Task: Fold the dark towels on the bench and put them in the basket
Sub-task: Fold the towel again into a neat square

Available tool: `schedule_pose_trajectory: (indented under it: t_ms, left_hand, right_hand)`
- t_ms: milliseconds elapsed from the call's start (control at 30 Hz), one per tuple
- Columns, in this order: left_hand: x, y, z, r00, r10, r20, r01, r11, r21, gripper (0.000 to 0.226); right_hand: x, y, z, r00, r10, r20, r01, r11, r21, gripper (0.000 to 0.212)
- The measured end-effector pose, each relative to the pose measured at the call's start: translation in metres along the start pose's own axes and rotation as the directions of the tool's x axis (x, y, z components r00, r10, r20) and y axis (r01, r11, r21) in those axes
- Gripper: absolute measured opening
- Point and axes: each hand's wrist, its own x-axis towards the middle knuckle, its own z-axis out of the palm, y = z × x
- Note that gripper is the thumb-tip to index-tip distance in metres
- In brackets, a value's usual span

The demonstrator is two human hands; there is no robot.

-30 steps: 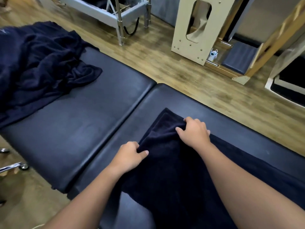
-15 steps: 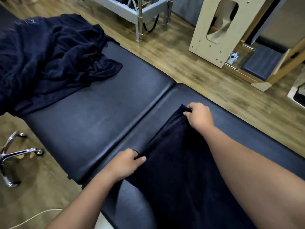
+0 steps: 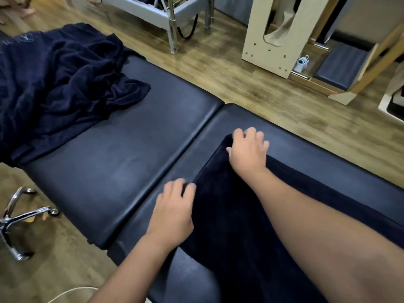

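A dark navy towel [image 3: 229, 217] lies flat on the right cushion of the black padded bench [image 3: 131, 154], running off toward the lower right. My right hand [image 3: 249, 152] rests on its far left corner with the fingers spread, the tips reaching onto the bench. My left hand [image 3: 175, 213] lies at the towel's near left corner, fingers loosely extended and touching the edge. A crumpled heap of dark towels [image 3: 56, 84] covers the bench's far left end. No basket is in view.
Wooden floor surrounds the bench. A chrome chair base [image 3: 19, 217] stands at the left front. A grey metal frame [image 3: 166, 14] and a cream wooden apparatus [image 3: 277, 38] stand across the floor behind. A white cable [image 3: 65, 294] lies near the bottom edge.
Both hands drew the towel's left edge out straight, the right hand moving farther away. The pinching fingers have since loosened and now lie spread on the corners.
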Motion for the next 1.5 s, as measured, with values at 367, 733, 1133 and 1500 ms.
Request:
schedule_pose_trajectory:
  t_ms: [367, 733, 1133, 1500]
  left_hand:
    - [0.053, 0.113, 0.029, 0.803, -0.237, 0.547, 0.083, 0.953, 0.291, 0.115]
    - [0.099, 0.202, 0.037, 0.875, 0.052, 0.481, -0.205, 0.94, 0.272, 0.088]
    - [0.173, 0.244, 0.045, 0.853, 0.174, 0.492, -0.238, 0.969, 0.07, 0.012]
    - [0.105, 0.302, 0.078, 0.62, 0.659, 0.426, -0.737, 0.676, 0.027, 0.075]
  right_hand:
    - [-0.168, 0.1, -0.005, 0.969, 0.014, 0.245, -0.04, 0.994, 0.101, 0.063]
    - [-0.248, 0.302, -0.036, 0.809, 0.55, 0.209, -0.57, 0.82, 0.049, 0.055]
    - [-0.233, 0.394, -0.084, 0.761, 0.576, 0.298, -0.61, 0.792, 0.027, 0.013]
    - [-0.235, 0.359, -0.056, 0.768, 0.641, 0.001, -0.637, 0.764, -0.102, 0.042]
